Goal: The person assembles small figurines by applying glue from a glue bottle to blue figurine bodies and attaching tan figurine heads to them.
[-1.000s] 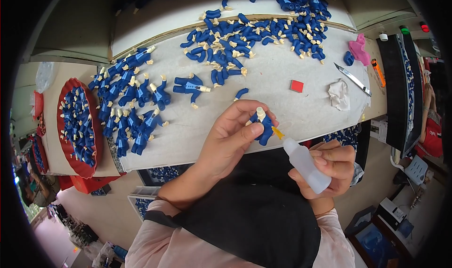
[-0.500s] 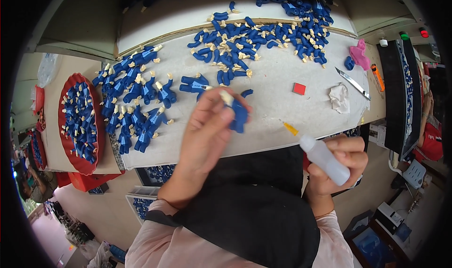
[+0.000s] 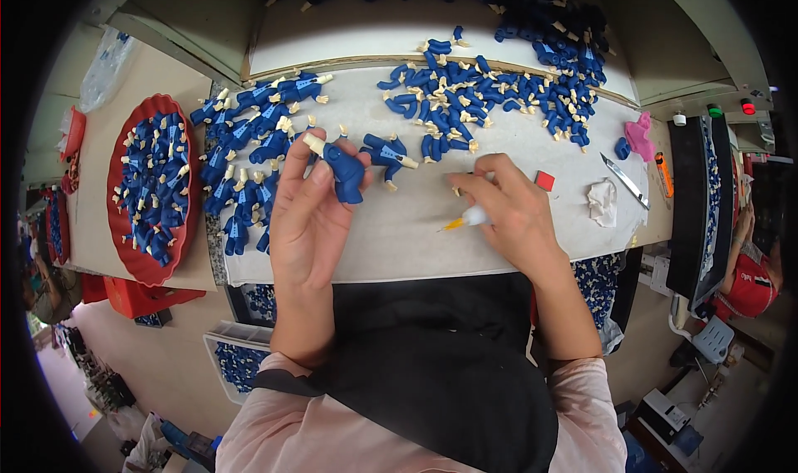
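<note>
White surface (image 3: pixel 391 248) fills the middle, shelf opening behind it. Heap of blue doll arms with cream hands (image 3: pixel 453 99) spreads along its back, right of centre. Group of blue doll torsos (image 3: pixel 258 136) lies at left. Red scalloped tray (image 3: pixel 114 186), full of more blue-and-cream parts, sits just left of that group.

Left hand (image 3: pixel 312 211): grip narrow, thumb and fingers pinching one blue torso. Right hand (image 3: pixel 519 211): low over the surface, grip closed round a squeeze bottle (image 3: pixel 475 216), most of it hidden under the palm, yellow nozzle pointing left.

Held torso (image 3: pixel 347 174) is above the surface, just right of the torso group, cream neck up and to the left. One lone torso (image 3: pixel 385 151) lies flat just beyond it.

Right end of surface: pink cloth (image 3: pixel 639 136), silver craft knife (image 3: pixel 625 180), crumpled white tissue (image 3: pixel 602 204), orange tool (image 3: pixel 663 174). Red block (image 3: pixel 544 180) just beside the right hand.

Smallest: cream tip (image 3: pixel 456 191) at the right fingertips; can't tell if pinched or only touched.
</note>
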The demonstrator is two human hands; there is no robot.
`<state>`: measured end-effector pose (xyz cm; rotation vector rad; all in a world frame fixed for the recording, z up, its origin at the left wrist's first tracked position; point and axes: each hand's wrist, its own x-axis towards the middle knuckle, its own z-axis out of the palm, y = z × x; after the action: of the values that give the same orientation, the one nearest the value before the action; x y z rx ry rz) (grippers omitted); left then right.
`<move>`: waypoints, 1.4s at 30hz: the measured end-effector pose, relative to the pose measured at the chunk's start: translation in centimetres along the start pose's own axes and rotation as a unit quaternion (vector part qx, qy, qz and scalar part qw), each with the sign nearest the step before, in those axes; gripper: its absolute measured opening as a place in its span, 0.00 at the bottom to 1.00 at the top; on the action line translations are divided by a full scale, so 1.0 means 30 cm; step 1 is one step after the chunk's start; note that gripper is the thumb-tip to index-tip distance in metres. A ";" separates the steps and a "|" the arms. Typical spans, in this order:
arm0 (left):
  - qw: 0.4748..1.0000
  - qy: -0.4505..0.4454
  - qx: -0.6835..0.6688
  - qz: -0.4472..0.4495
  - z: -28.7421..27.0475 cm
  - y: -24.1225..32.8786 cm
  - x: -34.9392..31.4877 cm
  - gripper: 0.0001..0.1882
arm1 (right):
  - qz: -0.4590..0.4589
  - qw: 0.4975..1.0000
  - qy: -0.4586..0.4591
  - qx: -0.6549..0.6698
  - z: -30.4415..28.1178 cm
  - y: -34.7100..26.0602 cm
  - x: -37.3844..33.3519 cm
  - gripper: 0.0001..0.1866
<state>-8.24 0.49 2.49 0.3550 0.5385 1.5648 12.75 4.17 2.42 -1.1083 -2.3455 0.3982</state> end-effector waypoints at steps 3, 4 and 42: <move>1.000 0.008 0.002 0.003 0.011 0.001 0.004 0.16 | -0.068 0.997 -0.010 -0.047 -0.003 0.032 -0.001 0.14; 1.000 0.006 0.005 0.002 0.018 -0.003 0.008 0.16 | -0.067 0.997 -0.009 -0.048 -0.005 0.048 -0.010 0.14; 0.962 -0.111 0.152 -0.197 0.177 -0.288 -0.054 0.14 | 0.182 0.951 0.190 0.160 -0.148 -0.103 -0.176 0.11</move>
<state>1.98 -0.39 2.45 0.6085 0.6313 1.0427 16.13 -1.67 5.83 -1.3198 -1.6728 0.6103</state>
